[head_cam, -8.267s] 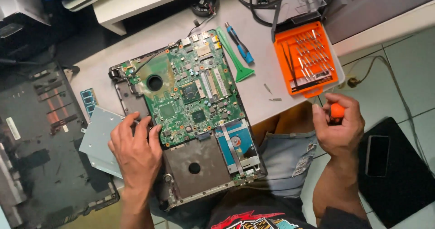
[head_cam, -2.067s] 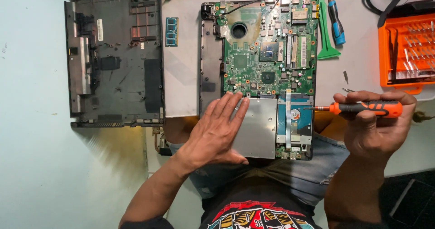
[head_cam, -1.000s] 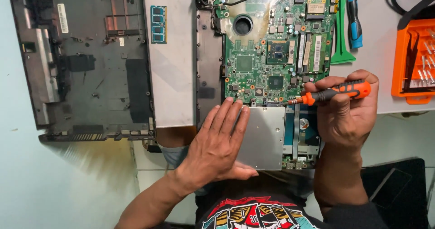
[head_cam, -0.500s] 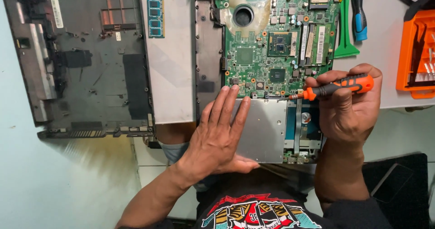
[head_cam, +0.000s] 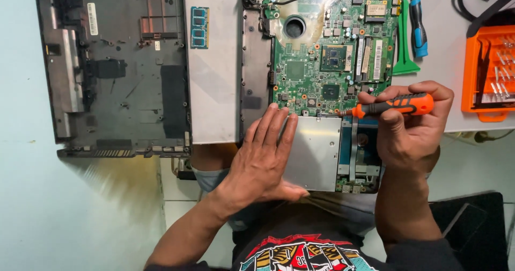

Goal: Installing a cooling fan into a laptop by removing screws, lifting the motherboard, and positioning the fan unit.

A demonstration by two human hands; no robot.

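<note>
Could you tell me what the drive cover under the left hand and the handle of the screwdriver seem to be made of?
The drive cover under the left hand looks like thin sheet metal: dull silver, with a flat brushed sheen. The screwdriver in the right hand has an orange handle with black inlays, probably moulded plastic, perhaps rubber-coated; its tip looks like steel.

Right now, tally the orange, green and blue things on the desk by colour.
Orange: 2, the screwdriver in the right hand and the bit case.
Green: 2, the motherboard and the pry tool.
Blue: 2, the memory module and the blue-handled tool.
Total: 6
</note>
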